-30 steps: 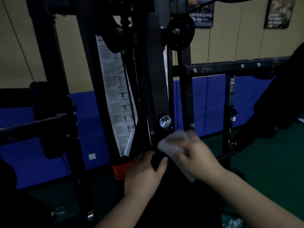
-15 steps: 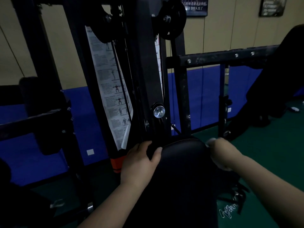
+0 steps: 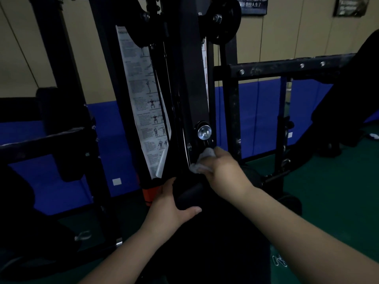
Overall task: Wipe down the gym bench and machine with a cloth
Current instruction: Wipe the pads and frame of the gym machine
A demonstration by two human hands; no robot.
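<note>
The black padded bench (image 3: 221, 238) runs from the bottom centre up to the black machine upright (image 3: 194, 83). My left hand (image 3: 170, 208) grips the bench's top left corner, thumb lying over the pad. My right hand (image 3: 225, 173) holds a crumpled white cloth (image 3: 203, 161) and presses it against the foot of the upright, just below a shiny round knob (image 3: 204, 132). Most of the cloth is hidden under my fingers.
A white exercise chart (image 3: 143, 99) hangs left of the upright. A black crossbar (image 3: 287, 65) juts right; another black frame arm (image 3: 41, 140) sits left. Pulley wheel (image 3: 223, 17) overhead. Blue wall padding (image 3: 114, 152) behind, green floor (image 3: 338, 191) to the right.
My right hand swung from the bench top to its right edge, then came back up and left onto the upright's base with the cloth. My left hand kept its grip on the bench corner.
</note>
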